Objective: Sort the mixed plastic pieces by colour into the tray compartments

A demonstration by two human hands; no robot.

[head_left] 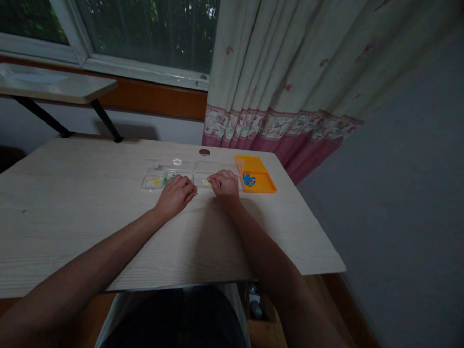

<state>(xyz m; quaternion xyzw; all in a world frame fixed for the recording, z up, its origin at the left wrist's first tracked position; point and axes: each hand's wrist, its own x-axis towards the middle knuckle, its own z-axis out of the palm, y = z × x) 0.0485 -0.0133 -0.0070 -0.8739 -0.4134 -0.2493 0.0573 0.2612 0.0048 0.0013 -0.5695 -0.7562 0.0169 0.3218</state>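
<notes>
My right hand (pixel 226 184) is over a clear plastic box with pale yellow pieces (pixel 206 182) in it. Its thumb and fingers are pinched together, and what they hold is too small to name. My left hand (pixel 176 194) rests at the front edge of the clear boxes, its fingers curled inward; whether anything is in them is hidden. Beyond it lie green pieces (pixel 173 176) in one clear box, partly covered by the hand. Yellow pieces (pixel 153 181) lie in the clear box at the far left. To the right, an open orange box (pixel 268 181) contains small blue pieces (pixel 248 180).
The boxes stand in a row on a pale wooden table (pixel 100 204). Behind them lies a round dark object (pixel 204 152). A raised shelf (pixel 55 84) on black legs stands at the back left. A curtain (pixel 274 94) hangs beyond the table, beside a window.
</notes>
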